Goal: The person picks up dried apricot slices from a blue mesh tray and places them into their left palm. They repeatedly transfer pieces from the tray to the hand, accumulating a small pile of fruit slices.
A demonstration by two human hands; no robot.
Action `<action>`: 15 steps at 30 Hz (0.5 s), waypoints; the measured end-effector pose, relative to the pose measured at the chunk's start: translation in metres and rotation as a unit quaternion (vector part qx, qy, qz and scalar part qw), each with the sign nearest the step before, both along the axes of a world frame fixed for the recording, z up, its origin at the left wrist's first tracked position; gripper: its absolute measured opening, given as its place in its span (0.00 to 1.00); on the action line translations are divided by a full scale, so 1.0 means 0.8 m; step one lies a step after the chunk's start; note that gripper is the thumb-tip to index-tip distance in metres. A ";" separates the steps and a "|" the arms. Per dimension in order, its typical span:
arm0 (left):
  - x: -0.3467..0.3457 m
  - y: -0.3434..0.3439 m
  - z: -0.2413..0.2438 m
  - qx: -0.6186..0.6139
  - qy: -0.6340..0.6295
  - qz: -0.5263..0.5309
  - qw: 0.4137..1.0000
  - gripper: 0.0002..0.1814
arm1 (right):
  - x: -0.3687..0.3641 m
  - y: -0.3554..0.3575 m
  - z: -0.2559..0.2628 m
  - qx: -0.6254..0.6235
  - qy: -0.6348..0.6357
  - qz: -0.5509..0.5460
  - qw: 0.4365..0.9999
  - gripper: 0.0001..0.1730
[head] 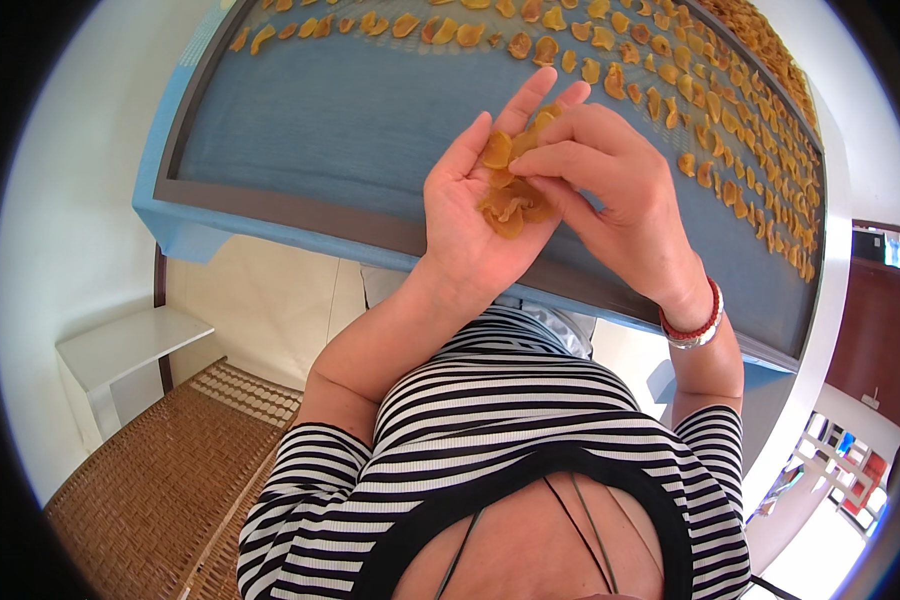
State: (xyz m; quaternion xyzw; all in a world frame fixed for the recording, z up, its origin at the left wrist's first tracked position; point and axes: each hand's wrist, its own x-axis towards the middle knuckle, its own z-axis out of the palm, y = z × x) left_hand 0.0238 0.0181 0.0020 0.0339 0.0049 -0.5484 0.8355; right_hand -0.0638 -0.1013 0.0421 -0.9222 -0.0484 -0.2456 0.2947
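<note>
My left hand [476,206] is palm up over the near part of a framed mesh screen [307,127], cupping several thin, curled, amber dried slices [511,210]. Above that palm, my right hand [615,187] pinches at one of the slices with thumb and forefinger; its fingertips partly cover the pile. Beyond both hands, rows of similar orange-yellow slices [545,51] lie spaced out on the mesh, along the far side and down the right.
A blue cloth [150,217] lies under the screen's dark frame. A dense heap of brownish dried pieces [765,37] is at the far right. At the lower left are a white ledge [135,341] and a woven rattan surface [157,457].
</note>
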 end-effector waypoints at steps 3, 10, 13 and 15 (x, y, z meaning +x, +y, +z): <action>-0.001 -0.001 -0.002 0.005 -0.005 -0.003 1.000 0.30 | 0.002 0.002 -0.002 -0.008 0.008 0.001 1.000 0.13; 0.000 -0.001 -0.001 0.027 -0.014 -0.021 0.999 0.29 | 0.008 -0.001 0.001 -0.013 -0.009 0.012 1.000 0.13; 0.000 -0.001 0.000 0.038 -0.014 -0.022 0.999 0.29 | 0.009 -0.003 0.002 -0.018 -0.006 0.018 1.000 0.13; 0.000 -0.002 0.001 0.042 -0.009 -0.023 0.999 0.29 | 0.010 -0.003 0.001 -0.021 -0.012 0.020 1.000 0.13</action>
